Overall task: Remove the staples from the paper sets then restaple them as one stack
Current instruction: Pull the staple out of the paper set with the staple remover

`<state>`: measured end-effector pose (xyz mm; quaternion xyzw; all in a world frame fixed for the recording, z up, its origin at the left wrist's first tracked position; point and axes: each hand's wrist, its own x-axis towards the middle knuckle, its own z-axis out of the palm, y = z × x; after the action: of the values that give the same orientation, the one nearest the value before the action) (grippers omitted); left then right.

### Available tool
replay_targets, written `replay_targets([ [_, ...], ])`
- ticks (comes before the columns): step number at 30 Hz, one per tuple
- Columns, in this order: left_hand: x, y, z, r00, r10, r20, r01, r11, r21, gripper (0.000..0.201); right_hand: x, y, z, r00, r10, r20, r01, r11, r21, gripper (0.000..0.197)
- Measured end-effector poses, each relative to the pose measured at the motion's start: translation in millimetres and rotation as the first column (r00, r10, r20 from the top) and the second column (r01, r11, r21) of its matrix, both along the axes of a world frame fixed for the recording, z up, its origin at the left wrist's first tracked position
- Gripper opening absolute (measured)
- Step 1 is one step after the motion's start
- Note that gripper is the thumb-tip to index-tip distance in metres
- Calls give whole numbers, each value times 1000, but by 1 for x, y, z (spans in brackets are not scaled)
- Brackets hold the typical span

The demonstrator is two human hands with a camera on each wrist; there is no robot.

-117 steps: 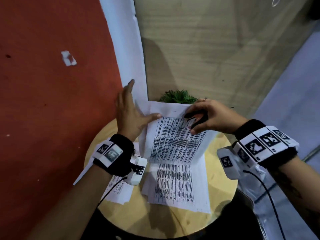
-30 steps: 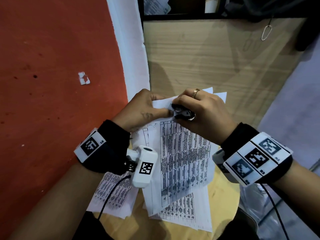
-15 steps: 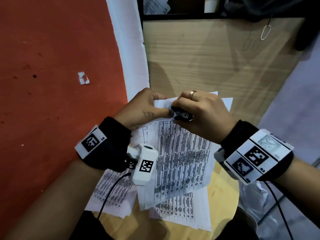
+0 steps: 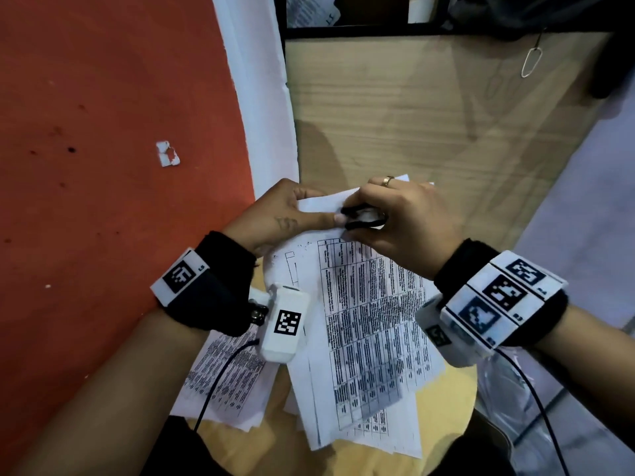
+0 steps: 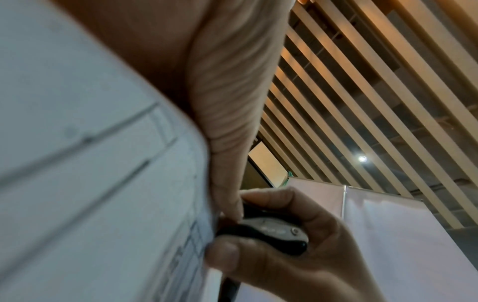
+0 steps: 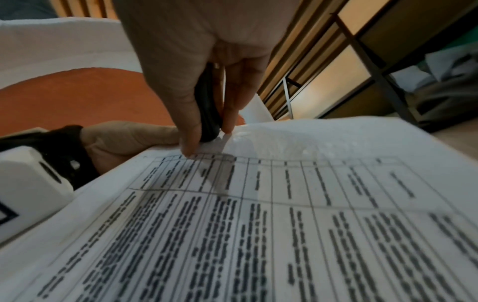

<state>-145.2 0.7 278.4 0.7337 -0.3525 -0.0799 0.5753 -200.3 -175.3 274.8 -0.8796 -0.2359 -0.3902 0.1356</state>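
Observation:
A set of printed table sheets (image 4: 360, 321) is lifted off the round wooden table. My left hand (image 4: 292, 214) pinches its top edge from the left, thumb on the front. My right hand (image 4: 395, 218) grips a black and silver staple remover (image 4: 362, 218), pressed against the top edge right beside my left thumb. The left wrist view shows the staple remover (image 5: 269, 233) squeezed between the thumb and fingers of the right hand (image 5: 284, 245). In the right wrist view the staple remover (image 6: 207, 106) touches the paper set (image 6: 258, 224) at its top margin. The staple itself is hidden.
More printed sheets (image 4: 226, 383) lie on the round table (image 4: 443, 400) under my left wrist and below the lifted set. A red wall (image 4: 103, 132) is on the left, a wooden panel (image 4: 412, 115) behind. A clear plastic bag (image 4: 508, 389) hangs at the right of the table.
Both hands stay at the top edge of the lifted set. Over the last second the paper and hands shifted only slightly; the staple remover keeps its place beside my left thumb.

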Motion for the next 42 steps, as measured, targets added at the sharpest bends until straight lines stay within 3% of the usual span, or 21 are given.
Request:
replay_targets([
  [8,3,-1,-7,996,70,-49,-76,989,-127,11,-1,0,-6,993,108,-43,-88,939,332,36],
  [10,4,-1,-9,996,90,-19,-92,987,-135,19,0,0,-7,988,147,-38,-121,916,383,36],
  [12,1,-3,-9,997,82,15,-78,983,-167,5,1,1,-9,987,156,-26,-131,902,411,36],
  [14,2,-6,-12,981,161,105,-140,973,-181,15,3,2,-10,987,160,-16,-137,891,433,36],
  [17,2,-13,-17,911,323,257,-283,942,-182,10,8,2,-11,989,147,0,-131,881,455,33],
  [20,7,-20,-25,782,442,440,-427,894,-137,41,12,6,-17,994,103,36,-108,886,451,29],
  [22,9,-18,-26,681,505,530,-547,832,-90,47,13,4,-20,995,54,85,-88,885,458,27],
  [24,13,-10,-27,658,529,536,-594,802,-63,46,12,-5,-20,992,-21,128,-39,890,453,25],
  [27,14,-3,-26,662,518,542,-610,792,-11,37,12,-16,-30,990,-113,82,79,936,342,24],
  [33,13,-3,-20,730,469,497,-580,810,88,41,32,-19,-83,962,-210,-175,205,978,-44,27],
  [37,14,2,-21,771,452,449,-537,840,77,69,36,-23,-95,880,-326,-345,257,938,-231,36],
  [39,18,4,-21,795,437,421,-514,853,85,76,34,-27,-91,882,-309,-354,257,948,-188,43],
  [42,26,7,-23,823,394,410,-483,864,140,57,34,-33,-77,931,-174,-322,199,979,45,50],
])
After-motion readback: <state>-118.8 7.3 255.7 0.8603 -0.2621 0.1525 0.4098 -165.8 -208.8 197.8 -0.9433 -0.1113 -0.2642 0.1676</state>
